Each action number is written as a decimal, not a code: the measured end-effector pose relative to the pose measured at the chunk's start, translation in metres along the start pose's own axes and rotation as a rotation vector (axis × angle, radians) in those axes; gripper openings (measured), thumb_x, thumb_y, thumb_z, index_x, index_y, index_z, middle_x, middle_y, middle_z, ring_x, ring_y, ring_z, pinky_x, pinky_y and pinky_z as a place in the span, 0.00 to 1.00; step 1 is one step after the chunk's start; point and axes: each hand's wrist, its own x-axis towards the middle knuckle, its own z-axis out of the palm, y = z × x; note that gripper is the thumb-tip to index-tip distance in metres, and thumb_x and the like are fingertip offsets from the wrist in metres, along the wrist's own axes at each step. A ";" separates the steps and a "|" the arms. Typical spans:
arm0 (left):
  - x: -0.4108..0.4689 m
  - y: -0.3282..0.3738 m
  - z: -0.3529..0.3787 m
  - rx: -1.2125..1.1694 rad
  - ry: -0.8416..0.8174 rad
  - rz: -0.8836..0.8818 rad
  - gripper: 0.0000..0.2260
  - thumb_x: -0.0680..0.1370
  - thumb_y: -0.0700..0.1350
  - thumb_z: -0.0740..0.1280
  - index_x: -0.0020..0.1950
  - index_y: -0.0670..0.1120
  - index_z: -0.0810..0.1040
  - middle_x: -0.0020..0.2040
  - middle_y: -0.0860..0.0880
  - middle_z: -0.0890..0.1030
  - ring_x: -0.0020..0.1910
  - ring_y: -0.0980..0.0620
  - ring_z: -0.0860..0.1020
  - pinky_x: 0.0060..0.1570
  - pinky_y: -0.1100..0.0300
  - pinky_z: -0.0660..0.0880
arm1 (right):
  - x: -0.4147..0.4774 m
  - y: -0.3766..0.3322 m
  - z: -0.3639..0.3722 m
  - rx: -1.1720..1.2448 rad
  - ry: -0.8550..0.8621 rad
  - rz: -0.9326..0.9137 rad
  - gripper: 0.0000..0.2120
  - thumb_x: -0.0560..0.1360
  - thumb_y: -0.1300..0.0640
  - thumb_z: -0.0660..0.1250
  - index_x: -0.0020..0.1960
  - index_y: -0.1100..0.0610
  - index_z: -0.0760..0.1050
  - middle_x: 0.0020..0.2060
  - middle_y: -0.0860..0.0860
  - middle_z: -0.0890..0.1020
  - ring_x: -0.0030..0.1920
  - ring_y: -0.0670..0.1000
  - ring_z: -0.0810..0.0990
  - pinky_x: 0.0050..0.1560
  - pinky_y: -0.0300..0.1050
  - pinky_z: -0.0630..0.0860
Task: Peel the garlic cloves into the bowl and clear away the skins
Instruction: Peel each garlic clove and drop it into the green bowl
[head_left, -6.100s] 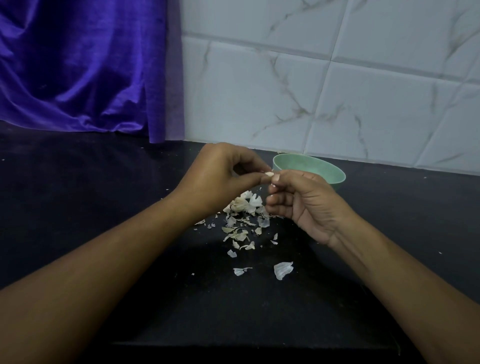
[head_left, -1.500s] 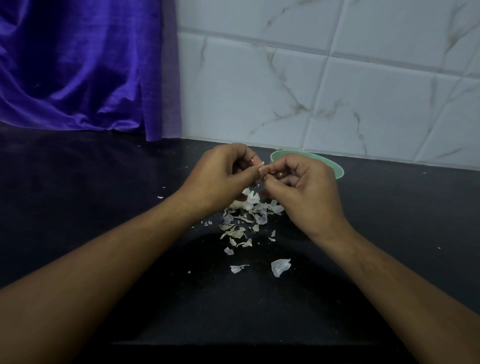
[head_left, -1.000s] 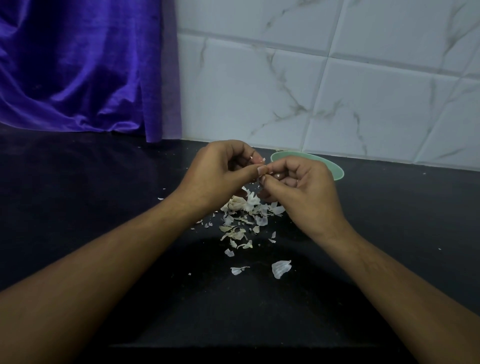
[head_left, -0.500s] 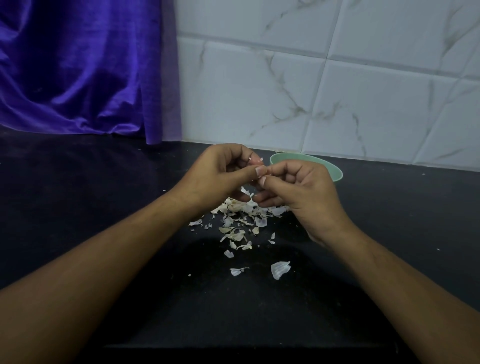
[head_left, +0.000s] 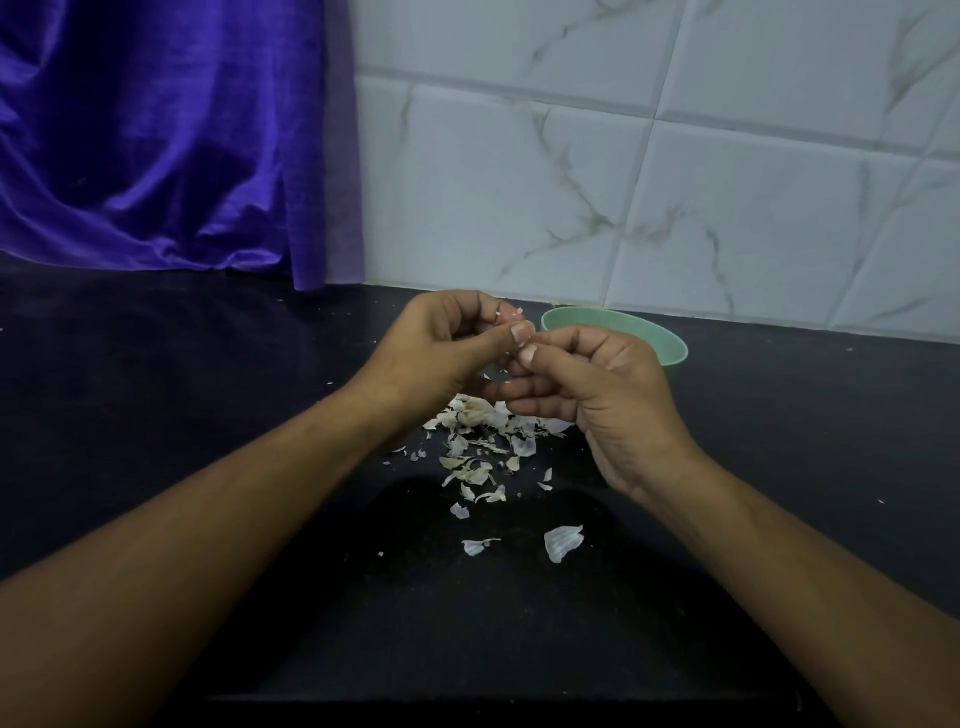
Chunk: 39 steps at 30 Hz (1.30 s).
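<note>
My left hand (head_left: 441, 353) and my right hand (head_left: 597, 395) meet above the dark counter, thumbs and fingertips pinched together around a garlic clove that is almost wholly hidden between them. Behind my right hand stands a pale green bowl (head_left: 670, 343), partly covered by that hand; its inside is not visible. Under and in front of the hands lies a heap of garlic skins (head_left: 483, 447). A larger loose skin piece (head_left: 562, 541) and a smaller one (head_left: 477, 545) lie nearer to me.
The black counter (head_left: 208, 395) runs to a white marble-tiled wall (head_left: 649, 182) behind. A purple cloth (head_left: 156, 140) hangs at the back left. The counter's front edge (head_left: 467, 699) is near the bottom of the view.
Both hands have stayed pinched together at the same spot over the skins. My right hand has turned slightly, showing more of its curled fingers. The skin heap looks unchanged.
</note>
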 end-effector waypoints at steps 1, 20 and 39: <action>0.000 0.000 0.000 -0.011 -0.001 -0.004 0.01 0.81 0.39 0.71 0.49 0.44 0.81 0.41 0.46 0.83 0.41 0.54 0.82 0.38 0.57 0.83 | 0.000 0.000 0.000 0.011 -0.001 0.007 0.02 0.77 0.67 0.71 0.47 0.64 0.82 0.38 0.59 0.85 0.35 0.53 0.86 0.37 0.44 0.85; 0.002 -0.005 -0.005 0.273 0.083 0.092 0.02 0.78 0.45 0.77 0.48 0.47 0.86 0.43 0.45 0.87 0.46 0.37 0.85 0.46 0.35 0.83 | 0.006 0.006 -0.010 -0.245 0.048 -0.244 0.06 0.76 0.69 0.73 0.49 0.60 0.83 0.39 0.56 0.86 0.41 0.57 0.88 0.46 0.62 0.85; 0.001 -0.004 -0.006 0.322 -0.036 0.062 0.07 0.81 0.50 0.68 0.50 0.46 0.81 0.48 0.46 0.86 0.49 0.42 0.85 0.49 0.34 0.82 | 0.008 0.002 -0.013 -0.243 0.002 -0.251 0.05 0.77 0.66 0.73 0.53 0.62 0.83 0.43 0.61 0.87 0.45 0.62 0.88 0.48 0.67 0.84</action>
